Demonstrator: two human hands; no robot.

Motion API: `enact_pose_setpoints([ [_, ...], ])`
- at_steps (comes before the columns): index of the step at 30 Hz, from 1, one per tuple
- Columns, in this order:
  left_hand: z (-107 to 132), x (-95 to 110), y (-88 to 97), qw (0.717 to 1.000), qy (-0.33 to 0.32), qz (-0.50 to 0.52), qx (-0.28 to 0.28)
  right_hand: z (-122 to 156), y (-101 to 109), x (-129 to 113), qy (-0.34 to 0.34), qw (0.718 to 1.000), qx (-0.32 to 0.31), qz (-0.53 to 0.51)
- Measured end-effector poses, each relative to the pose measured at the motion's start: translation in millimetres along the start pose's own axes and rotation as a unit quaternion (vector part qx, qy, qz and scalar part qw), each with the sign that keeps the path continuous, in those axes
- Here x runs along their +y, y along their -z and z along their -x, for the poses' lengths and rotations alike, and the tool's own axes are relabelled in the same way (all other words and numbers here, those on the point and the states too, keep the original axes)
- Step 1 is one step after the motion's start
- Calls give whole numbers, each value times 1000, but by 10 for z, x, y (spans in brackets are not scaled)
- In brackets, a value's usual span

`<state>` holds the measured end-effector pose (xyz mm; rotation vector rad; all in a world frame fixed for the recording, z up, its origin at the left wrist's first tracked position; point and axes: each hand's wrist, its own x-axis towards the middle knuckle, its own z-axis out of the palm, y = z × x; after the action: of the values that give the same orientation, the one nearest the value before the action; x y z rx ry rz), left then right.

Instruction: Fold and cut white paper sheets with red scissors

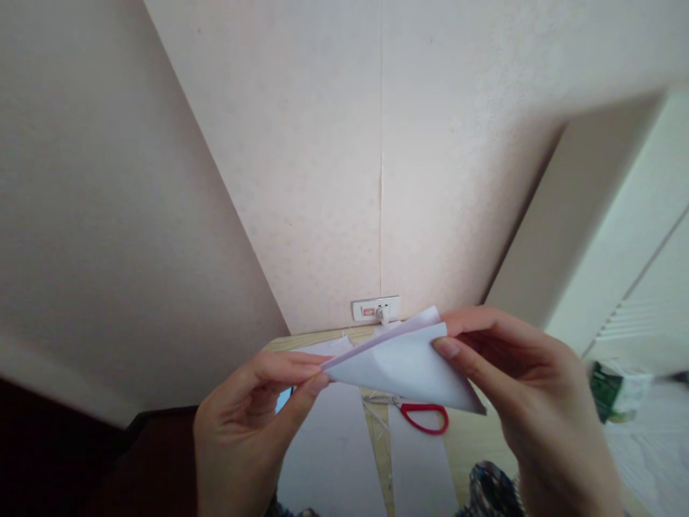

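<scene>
One left hand and one right hand pinch one folded paper.

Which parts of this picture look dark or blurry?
Head view: the lower-left corner is almost black, while the wall is softly lit. Same head view: the folded paper is fairly clear; the green-and-white box at right looks blurred.

The folded paper is white, tinged lilac; the scissor handle red; the bench pale yellow; the socket white with a reddish switch; the cloth dark and patterned.
</scene>
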<state>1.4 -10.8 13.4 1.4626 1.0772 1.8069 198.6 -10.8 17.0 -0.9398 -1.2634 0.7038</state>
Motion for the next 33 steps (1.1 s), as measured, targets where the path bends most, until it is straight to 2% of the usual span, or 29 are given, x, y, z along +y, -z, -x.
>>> enact_pose_setpoints([
  [6,-22,-14,-6,1000,4,-10,7,-7,-3,-6,-10,1000,2,0],
  [11,-31,4,-47,997,70,12,33,-22,-11,-21,16,1000,16,9],
  [13,-27,19,-66,996,76,2,39,-32,-9,-13,13,1000,15,16],
  [23,16,-2,11,996,11,-89,26,-101,21,71,-8,1000,-22,8],
  [27,7,-18,11,996,4,-88,27,-100,20,62,-20,999,-33,17],
  [33,41,-2,-38,995,-9,-85,46,-81,-7,36,-13,998,-15,66],
])
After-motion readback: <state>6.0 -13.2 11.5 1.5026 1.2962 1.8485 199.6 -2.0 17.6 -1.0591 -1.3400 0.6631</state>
